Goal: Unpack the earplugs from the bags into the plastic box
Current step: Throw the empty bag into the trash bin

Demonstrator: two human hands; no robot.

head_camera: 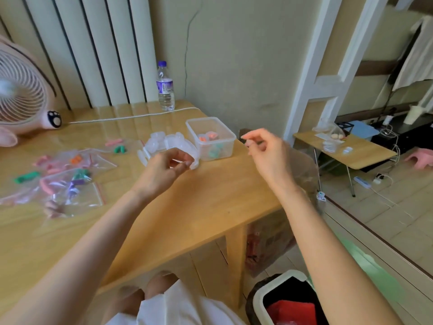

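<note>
- The box (224,133), clear plastic and lidless, stands near the table's (210,202) right edge, between the two hands and a little beyond them.
- Orange and green earplugs (212,143) lie in its bottom.
- The left hand (166,167) hovers just left of the box and nearer the person. Its fingers are curled, with the tips close to a clear plastic edge; whether they grip it cannot be told.
- The right hand (264,151) is raised to the right of the box, out past the table's edge. Thumb and forefinger meet in a pinch; whether anything sits between them cannot be told.
- Small clear cases (164,140) are clustered against the box's left side, just beyond the left hand.
- Clear zip bags (70,179) with red seal strips lie well left, holding pink, green, purple and orange plugs; a few plugs lie loose nearby.
- A water bottle (165,86) stands at the table's back edge; its purple label is too blurred to read.
- A white cable (131,117) runs from a pink fan (21,95) past the bottle.
- A bin (281,299) sits on the floor under the right forearm.
</note>
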